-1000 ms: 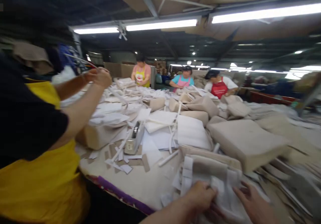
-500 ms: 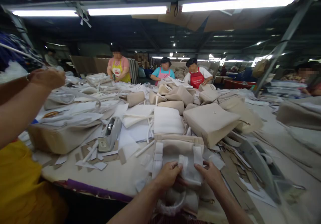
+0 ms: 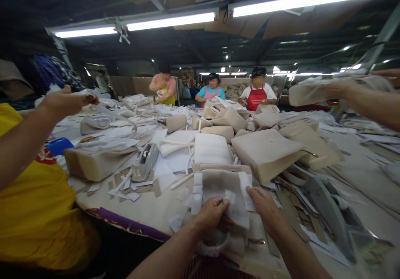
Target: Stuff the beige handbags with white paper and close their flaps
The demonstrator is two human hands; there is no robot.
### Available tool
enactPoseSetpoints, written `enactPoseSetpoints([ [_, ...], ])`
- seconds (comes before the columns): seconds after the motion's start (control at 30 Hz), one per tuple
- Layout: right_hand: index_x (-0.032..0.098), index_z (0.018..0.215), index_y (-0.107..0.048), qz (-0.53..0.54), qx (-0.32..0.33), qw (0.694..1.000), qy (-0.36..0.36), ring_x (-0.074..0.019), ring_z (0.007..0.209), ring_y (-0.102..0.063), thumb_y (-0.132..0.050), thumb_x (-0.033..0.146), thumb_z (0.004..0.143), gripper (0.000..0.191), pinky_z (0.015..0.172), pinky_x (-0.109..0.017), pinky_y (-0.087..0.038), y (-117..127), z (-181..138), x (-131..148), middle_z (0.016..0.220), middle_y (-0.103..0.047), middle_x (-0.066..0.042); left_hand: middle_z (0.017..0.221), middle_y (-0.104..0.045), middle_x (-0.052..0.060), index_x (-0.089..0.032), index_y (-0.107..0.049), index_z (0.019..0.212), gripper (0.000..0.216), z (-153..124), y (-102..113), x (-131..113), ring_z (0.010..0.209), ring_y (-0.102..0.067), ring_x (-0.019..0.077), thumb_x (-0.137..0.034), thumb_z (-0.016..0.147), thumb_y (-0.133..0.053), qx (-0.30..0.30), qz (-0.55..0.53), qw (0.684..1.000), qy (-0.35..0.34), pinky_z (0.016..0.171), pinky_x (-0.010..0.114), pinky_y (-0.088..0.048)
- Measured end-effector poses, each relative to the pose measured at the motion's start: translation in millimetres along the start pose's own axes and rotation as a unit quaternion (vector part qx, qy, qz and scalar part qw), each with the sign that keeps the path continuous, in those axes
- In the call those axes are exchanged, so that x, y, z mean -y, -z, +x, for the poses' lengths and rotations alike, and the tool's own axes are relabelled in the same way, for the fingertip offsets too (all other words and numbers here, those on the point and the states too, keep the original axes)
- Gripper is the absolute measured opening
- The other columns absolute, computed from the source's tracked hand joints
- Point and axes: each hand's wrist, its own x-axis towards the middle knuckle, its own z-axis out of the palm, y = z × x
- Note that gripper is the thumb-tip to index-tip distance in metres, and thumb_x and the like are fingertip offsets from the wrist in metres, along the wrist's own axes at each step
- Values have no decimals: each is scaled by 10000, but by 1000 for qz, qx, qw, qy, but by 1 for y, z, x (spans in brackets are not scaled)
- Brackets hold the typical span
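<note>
In front of me lies a beige handbag [image 3: 215, 183], its front side wrapped in part with white foam sheet. My left hand [image 3: 211, 215] is closed, thumb against fingers, on a translucent white wrapping piece [image 3: 230, 196] at the bag's middle. My right hand [image 3: 265, 207] pinches the edge of the white foam strip [image 3: 245, 183] along the bag's right side. Below the hands hangs a wrapped handle loop [image 3: 215, 249]. A small metal fitting [image 3: 258, 241] shows at the lower right of the bag.
A grey tape dispenser [image 3: 145, 162] stands to the left, a larger one [image 3: 331, 212] to the right near cardboard strips [image 3: 296, 212]. Beige bags [image 3: 265, 149] are piled ahead. A co-worker in yellow [image 3: 37, 195] is at the left; another person's arm [image 3: 362, 95] reaches in from the right.
My right hand has shifted to the right-hand foam strip; my left hand stays near the middle. The view has turned a little, and another person's arm with a beige piece has appeared at right.
</note>
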Motion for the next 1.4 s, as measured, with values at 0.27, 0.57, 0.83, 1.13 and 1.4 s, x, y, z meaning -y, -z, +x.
enactPoseSetpoints([
  [0.27,208,731,-517,96,54,993,-33,-176,640,-549,-438,492,754,295,542,-254,-430,-38,-33,3,629,-571,5,561,-561,-14,-140,-617,698,292,10,1,-6,533,-491,120,-431,688,-597,-14,27,999,-29,518,232,-364],
  [0.57,216,685,-462,-86,27,996,5,-186,666,-566,-308,498,830,352,601,-270,-384,-52,-40,-6,647,-598,-28,595,-593,0,-129,-676,854,355,3,8,-11,553,-495,116,-444,713,-593,64,-15,998,5,548,226,-378],
  [0.83,197,783,-501,-222,104,969,30,-210,769,-603,-248,367,900,327,649,-288,-351,-41,-29,-3,782,-660,-87,657,-579,24,-90,-646,846,512,11,18,-8,600,-503,132,-573,768,-495,85,-26,996,14,600,250,-400],
  [1.13,174,706,-621,-317,151,933,83,-182,695,-618,-215,502,912,562,555,-272,-293,-22,-17,-17,725,-680,-87,884,-654,38,-119,-652,974,381,7,16,-13,787,-553,169,-432,779,-560,98,87,990,-46,710,250,-409],
  [1.4,179,771,-659,-339,92,931,100,-203,732,-657,-281,416,913,468,571,-266,-363,-28,-27,-13,775,-706,-95,784,-672,35,-114,-644,985,324,7,0,-18,771,-592,193,-318,758,-533,47,57,997,14,735,285,-436],
])
